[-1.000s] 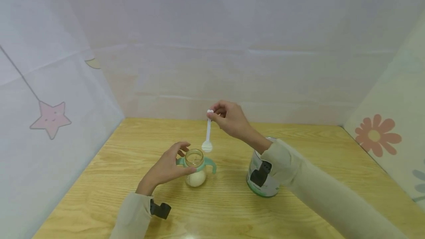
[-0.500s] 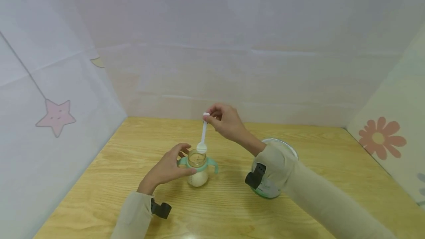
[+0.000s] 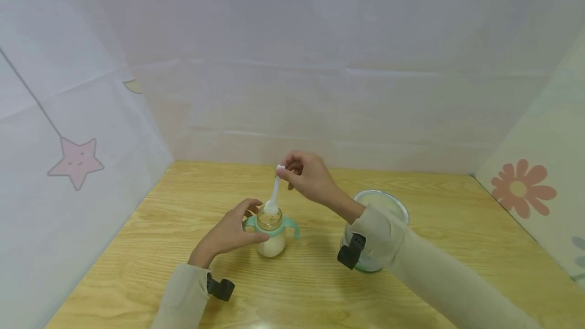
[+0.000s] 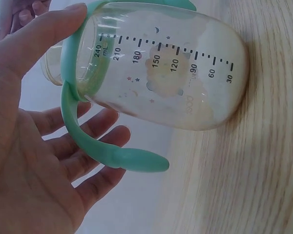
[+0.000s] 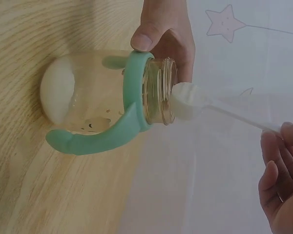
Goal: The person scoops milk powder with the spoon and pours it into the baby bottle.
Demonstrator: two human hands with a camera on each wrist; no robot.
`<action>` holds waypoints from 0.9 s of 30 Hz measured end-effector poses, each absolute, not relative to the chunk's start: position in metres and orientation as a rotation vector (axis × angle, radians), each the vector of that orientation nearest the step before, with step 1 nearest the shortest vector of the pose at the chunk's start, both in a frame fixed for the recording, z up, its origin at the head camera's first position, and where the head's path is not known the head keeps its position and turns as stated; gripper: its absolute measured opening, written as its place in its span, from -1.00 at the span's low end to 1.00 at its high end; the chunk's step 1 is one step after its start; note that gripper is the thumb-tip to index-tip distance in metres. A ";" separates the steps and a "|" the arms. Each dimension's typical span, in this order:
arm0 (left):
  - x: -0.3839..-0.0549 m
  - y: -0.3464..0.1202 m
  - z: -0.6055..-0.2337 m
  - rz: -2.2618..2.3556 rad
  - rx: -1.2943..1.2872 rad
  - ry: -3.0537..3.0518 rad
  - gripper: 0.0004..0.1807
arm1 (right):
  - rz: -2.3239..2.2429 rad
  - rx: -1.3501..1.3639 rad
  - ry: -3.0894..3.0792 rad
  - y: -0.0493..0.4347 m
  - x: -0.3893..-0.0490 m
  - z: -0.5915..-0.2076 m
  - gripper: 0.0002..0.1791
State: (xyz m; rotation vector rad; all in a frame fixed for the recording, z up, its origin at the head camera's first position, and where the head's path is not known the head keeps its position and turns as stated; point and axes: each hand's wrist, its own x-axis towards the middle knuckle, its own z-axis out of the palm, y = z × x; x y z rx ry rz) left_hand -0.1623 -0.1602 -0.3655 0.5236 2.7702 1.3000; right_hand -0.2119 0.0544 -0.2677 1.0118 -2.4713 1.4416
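A clear baby bottle [image 3: 272, 243] with a mint-green two-handled ring [image 5: 133, 87] stands uncapped on the table, white powder at its bottom. My left hand [image 3: 232, 228] holds it by the collar; in the left wrist view the thumb [image 4: 53, 27] lies on the ring and the fingers are behind a handle [image 4: 112, 155]. My right hand [image 3: 311, 176] pinches the end of a white measuring scoop [image 3: 271, 207] between thumb and fingers. The scoop's bowl [image 5: 186, 97], with white powder in it, is tilted at the bottle's mouth [image 5: 167, 91].
A large open milk powder can [image 3: 388, 200] stands on the wooden table [image 3: 292, 293] to the right, partly hidden by my right sleeve [image 3: 381, 237]. Printed cloth walls [image 3: 292, 90] enclose the table at the back and sides.
My right hand has moved left and down, bringing the scoop from beside the bottle to its mouth, and the scoop has tilted. The left hand has kept its hold on the bottle.
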 end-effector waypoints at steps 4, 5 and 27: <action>-0.163 -0.160 -0.365 1.303 0.520 2.755 -0.15 | 1.447 1.035 -2.466 0.057 -0.209 -0.271 -0.91; -0.163 -0.160 -0.366 1.303 0.524 2.751 -0.15 | 1.444 1.039 -2.467 0.058 -0.208 -0.272 -0.92; -0.164 -0.160 -0.369 1.301 0.553 2.729 -0.15 | 1.413 1.188 -2.412 0.070 -0.187 -0.285 -0.95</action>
